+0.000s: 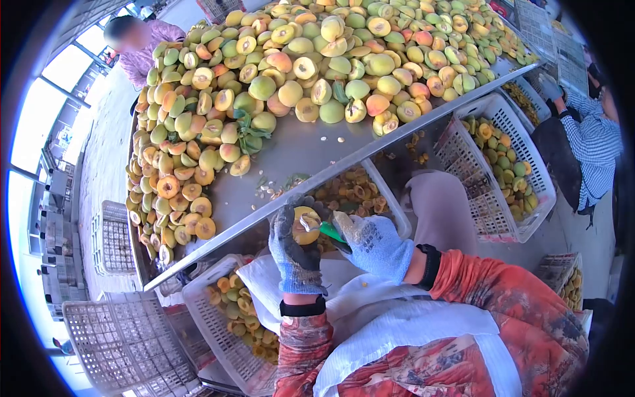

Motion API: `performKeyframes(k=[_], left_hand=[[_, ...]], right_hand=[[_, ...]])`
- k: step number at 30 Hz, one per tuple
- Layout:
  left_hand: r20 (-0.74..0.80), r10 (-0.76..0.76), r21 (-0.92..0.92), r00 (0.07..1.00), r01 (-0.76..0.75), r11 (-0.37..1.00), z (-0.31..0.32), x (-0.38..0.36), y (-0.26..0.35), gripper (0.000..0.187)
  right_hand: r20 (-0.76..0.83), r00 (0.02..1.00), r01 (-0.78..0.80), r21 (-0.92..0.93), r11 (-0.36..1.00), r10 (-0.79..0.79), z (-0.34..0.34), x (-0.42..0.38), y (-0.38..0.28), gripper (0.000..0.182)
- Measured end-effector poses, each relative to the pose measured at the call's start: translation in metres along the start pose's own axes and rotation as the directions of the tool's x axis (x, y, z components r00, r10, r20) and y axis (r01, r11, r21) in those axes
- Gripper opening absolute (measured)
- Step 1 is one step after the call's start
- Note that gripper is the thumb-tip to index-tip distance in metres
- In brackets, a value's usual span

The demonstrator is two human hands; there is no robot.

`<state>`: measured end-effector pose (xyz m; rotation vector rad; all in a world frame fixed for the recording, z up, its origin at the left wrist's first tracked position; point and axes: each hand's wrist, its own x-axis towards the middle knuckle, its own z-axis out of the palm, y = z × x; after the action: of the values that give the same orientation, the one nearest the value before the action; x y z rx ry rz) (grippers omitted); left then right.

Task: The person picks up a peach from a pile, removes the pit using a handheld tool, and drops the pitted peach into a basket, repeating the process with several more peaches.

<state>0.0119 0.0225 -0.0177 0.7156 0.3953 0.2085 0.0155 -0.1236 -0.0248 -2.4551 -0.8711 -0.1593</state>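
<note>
- Your left hand (pixel 294 250) is grasping the halved fruit (pixel 305 237) near the table (pixel 297 151), cut side showing.
- Your right hand (pixel 378 245) is gripping the green-handled tool (pixel 331 231) over it (I'm judging short, controlled strokes safest).

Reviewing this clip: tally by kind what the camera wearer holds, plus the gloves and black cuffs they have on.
Gloves: 2
Black cuffs: 2
Cut fruit, in the left hand: 1
Green-handled tool, in the right hand: 1
Total: 6
</note>
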Motion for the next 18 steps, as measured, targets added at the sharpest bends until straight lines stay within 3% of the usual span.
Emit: performKeyframes(k=[2,4,6,7,9,11,13,14,15,16,18], left_hand=[[0.004,0.032,-0.013,0.999,-0.032,0.999,0.008,-0.005,-0.003,0.025],[0.001,0.066,-0.028,0.998,-0.066,0.997,0.018,-0.013,-0.003,0.024],[-0.087,0.220,0.246,0.972,-0.193,0.950,0.025,-0.024,-0.003,0.023],[-0.087,0.218,0.248,0.972,-0.191,0.950,0.026,-0.026,-0.006,0.023],[-0.068,0.442,0.399,0.895,-0.382,0.834,0.027,-0.030,-0.011,0.021],[-0.029,0.439,0.374,0.898,-0.397,0.838,0.026,-0.034,-0.011,0.022],[0.004,0.440,0.347,0.898,-0.414,0.842,0.024,-0.031,-0.005,0.023],[0.085,0.251,0.232,0.964,-0.264,0.936,0.019,-0.026,0.005,0.023],[0.182,0.064,0.125,0.981,-0.088,0.988,0.016,-0.023,0.009,0.023],[0.177,0.059,0.128,0.982,-0.083,0.988,0.016,-0.023,0.009,0.023],[0.126,0.154,0.421,0.980,-0.193,0.886,0.019,-0.022,0.009,0.023]], right_hand=[[-0.014,0.999,0.031,-0.047,0.998,-0.032,-0.001,-0.002,-0.002,0.043],[0.105,0.994,0.041,-0.139,0.989,-0.026,0.001,-0.006,-0.003,0.043],[0.173,0.985,0.005,-0.090,0.996,0.010,-0.002,-0.008,-0.010,0.042],[0.241,0.970,-0.033,-0.044,0.998,0.043,-0.003,-0.008,-0.014,0.042],[0.238,0.969,-0.080,0.053,0.995,0.065,-0.001,-0.009,-0.021,0.042],[0.234,0.968,-0.126,0.149,0.981,0.089,0.001,-0.010,-0.020,0.042],[0.081,0.996,0.006,0.290,0.957,-0.030,0.003,-0.010,-0.006,0.038],[0.081,0.996,0.001,0.294,0.956,-0.026,-0.003,-0.006,0.000,0.038],[0.194,0.981,-0.022,0.235,0.972,-0.025,-0.013,-0.001,0.006,0.035],[0.304,0.952,-0.041,0.175,0.984,-0.014,-0.019,0.001,0.008,0.032],[0.294,0.955,-0.112,0.261,0.959,0.031,-0.018,0.003,-0.001,0.030]])
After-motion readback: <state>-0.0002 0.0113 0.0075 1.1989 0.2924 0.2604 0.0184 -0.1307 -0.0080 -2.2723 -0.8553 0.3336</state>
